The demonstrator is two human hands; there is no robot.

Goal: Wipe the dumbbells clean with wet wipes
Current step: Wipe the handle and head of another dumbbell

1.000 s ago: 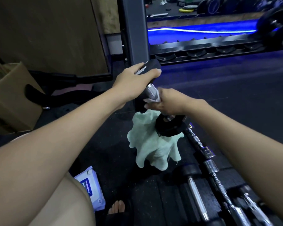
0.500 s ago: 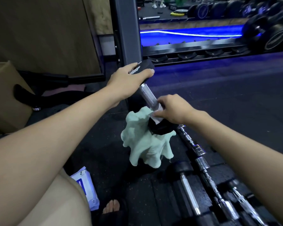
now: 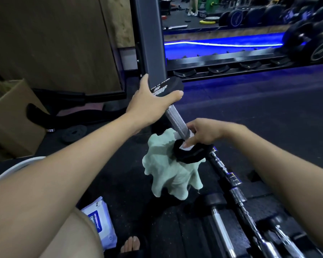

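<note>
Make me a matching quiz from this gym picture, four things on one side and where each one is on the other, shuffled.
Things:
1. left hand
2. right hand
3. green cloth
4. wipes pack

Places:
A. draped under the dumbbell's lower head
B. on the floor by the person's leg
C. gripping the dumbbell's upper head
D. pressing a white wipe where the handle meets the lower head

Pairs: 1-C, 2-D, 3-A, 4-B

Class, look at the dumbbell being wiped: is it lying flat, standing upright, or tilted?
Tilted. The left hand grips the dumbbell by its upper head, and its lower head rests on the green cloth.
</note>
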